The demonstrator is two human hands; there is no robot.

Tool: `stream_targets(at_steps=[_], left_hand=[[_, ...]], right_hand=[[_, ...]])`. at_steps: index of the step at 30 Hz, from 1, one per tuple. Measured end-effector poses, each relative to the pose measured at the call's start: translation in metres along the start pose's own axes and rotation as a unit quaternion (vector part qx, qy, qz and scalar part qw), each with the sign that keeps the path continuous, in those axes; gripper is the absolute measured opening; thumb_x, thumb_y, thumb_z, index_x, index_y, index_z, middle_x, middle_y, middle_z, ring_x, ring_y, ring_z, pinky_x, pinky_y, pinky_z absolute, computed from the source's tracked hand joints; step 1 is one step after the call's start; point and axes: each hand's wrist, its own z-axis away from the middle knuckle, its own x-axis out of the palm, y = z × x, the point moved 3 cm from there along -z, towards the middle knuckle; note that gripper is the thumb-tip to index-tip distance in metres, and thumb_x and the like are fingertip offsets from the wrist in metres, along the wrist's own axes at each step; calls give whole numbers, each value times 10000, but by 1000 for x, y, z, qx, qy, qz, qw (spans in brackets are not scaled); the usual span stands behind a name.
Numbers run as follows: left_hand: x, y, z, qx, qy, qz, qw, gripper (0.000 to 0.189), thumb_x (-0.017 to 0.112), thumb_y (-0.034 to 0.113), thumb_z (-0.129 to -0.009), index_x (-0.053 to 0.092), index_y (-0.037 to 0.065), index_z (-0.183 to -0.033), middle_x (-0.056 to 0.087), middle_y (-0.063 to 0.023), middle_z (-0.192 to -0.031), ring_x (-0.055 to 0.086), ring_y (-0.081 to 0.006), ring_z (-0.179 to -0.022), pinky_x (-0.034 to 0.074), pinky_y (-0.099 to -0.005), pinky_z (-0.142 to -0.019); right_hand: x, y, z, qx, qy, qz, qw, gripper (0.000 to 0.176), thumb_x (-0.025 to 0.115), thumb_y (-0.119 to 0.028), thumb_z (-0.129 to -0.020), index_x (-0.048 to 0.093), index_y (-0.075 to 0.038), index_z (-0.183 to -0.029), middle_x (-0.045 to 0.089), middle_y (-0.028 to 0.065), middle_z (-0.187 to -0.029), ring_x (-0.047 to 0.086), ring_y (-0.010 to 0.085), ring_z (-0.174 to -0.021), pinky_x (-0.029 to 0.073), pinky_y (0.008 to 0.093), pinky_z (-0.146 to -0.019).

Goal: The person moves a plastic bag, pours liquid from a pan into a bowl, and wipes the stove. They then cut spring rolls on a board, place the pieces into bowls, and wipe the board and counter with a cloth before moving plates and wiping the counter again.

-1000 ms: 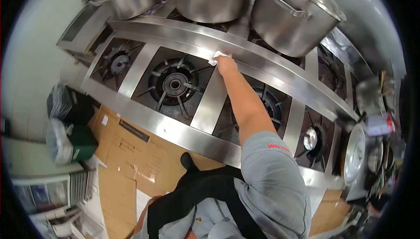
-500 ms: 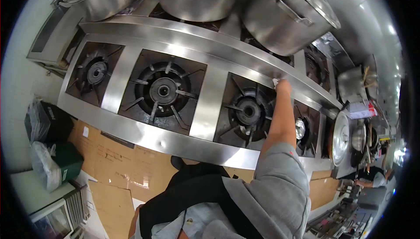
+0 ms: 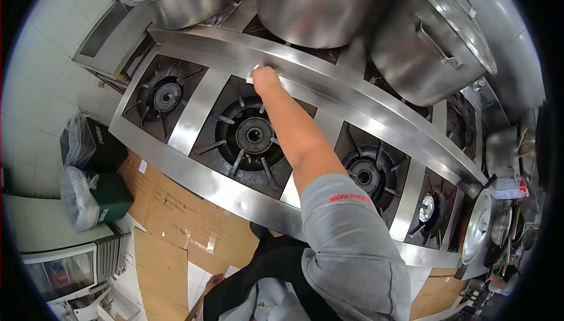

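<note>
The right hand (image 3: 265,78) is closed down on a small white cloth (image 3: 252,76), gripping it against the raised brushed-steel ledge (image 3: 329,89) that runs between the front row of burners and the pots behind. The cloth peeks out on the left of the knuckles, at the ledge's front edge. Only a sliver of skin shows of the left hand (image 3: 207,283), low beside the black apron (image 3: 264,262), so I cannot tell whether it is open or closed.

The main risk, as I judge it, comes from the reach. The bare forearm stretches straight over the round black cast-iron burner (image 3: 254,136) set in the long stainless-steel stove surface (image 3: 200,106). No flame shows, but a warm grate would burn the skin if the arm sags.

The loose corner of the cloth lies just beside the burner well. It could slip off the edge and snag on the grate's prongs.

Right behind the hand stands a tall stainless-steel stockpot (image 3: 311,3). A hard push forward could knock the knuckles into its wall or jolt it.

The body leans far in over flattened brown cardboard sheets (image 3: 176,203) on the floor. These could slide underfoot and tip the person's weight onto the stove.
</note>
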Motion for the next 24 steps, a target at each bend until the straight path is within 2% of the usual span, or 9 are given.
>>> stream_targets(at_steps=[2, 5, 7, 9, 10, 17, 19, 22, 24], left_hand=[[0, -2, 3, -40, -5, -69, 997, 367, 622, 237, -875, 545, 28, -1167, 638, -89, -981, 623, -173, -824, 497, -280, -691], [-16, 2, 14, -63, -3, -129, 990, 360, 624, 223, -868, 551, 33, -1165, 644, -89, -966, 627, -175, -807, 499, -287, -663], [-28, 12, 15, -67, 5, -161, 985, 356, 625, 214, -864, 555, 37, -1164, 648, -88, -957, 630, -177, -795, 501, -292, -644], [-37, 31, 12, -68, 21, -202, 977, 352, 627, 205, -859, 559, 40, -1163, 651, -88, -947, 633, -179, -784, 502, -296, -625], [-39, 55, 16, -68, 33, -223, 972, 351, 628, 200, -857, 561, 42, -1163, 653, -88, -942, 635, -180, -778, 503, -299, -616], [-54, 131, -59, 53, 41, -108, 992, 371, 633, 210, -850, 560, 41, -1173, 667, -72, -866, 631, -162, -699, 503, -312, -555], [-57, 133, -71, 71, 41, -129, 988, 366, 637, 197, -845, 562, 41, -1167, 666, -68, -860, 629, -166, -708, 505, -311, -571], [-62, 126, -69, 70, 72, -236, 967, 386, 622, 283, -823, 609, 92, -1159, 672, -127, -958, 645, -202, -830, 516, -338, -730], [-65, 109, -53, 54, 78, -265, 960, 407, 623, 295, -808, 610, 101, -1166, 666, -137, -1009, 644, -226, -882, 509, -344, -778]], right_hand=[[-42, -12, 16, -53, -90, 21, 994, 183, 541, -95, -778, 699, -93, -870, 653, 138, -976, 605, 298, -972, 486, 400, -853], [-67, -20, 44, -261, -17, 196, 945, 147, 548, -111, -751, 672, -47, -796, 634, 138, -947, 582, 287, -981, 466, 396, -869], [-97, -6, 59, -316, 93, 154, 932, 145, 551, -120, -727, 647, -24, -779, 610, 133, -940, 570, 271, -971, 442, 389, -890], [-93, 50, 52, -199, 175, 48, 963, 179, 551, -137, -759, 659, -44, -868, 604, 104, -987, 542, 233, -1023, 415, 362, -927], [-113, 62, 72, -301, 105, 200, 927, 204, 545, -122, -763, 627, -31, -927, 574, 104, -970, 521, 229, -1043, 411, 361, -942], [-170, 226, 242, -113, 194, 134, 965, 223, 588, -124, -734, 602, -31, -937, 565, 135, -963, 544, 299, -988, 446, 403, -881], [-163, 311, 294, 109, 136, 31, 984, 295, 576, -172, -796, 544, -1, -1035, 566, 193, -1101, 510, 374, -1056, 407, 462, -911], [-204, 355, 358, 340, 153, -97, 923, 218, 599, -45, -712, 637, -22, -924, 598, 173, -1008, 545, 370, -962, 447, 413, -849], [-178, 401, 389, 245, 286, -14, 926, 241, 564, 2, -701, 667, -39, -915, 613, 168, -934, 565, 355, -904, 452, 405, -835]])
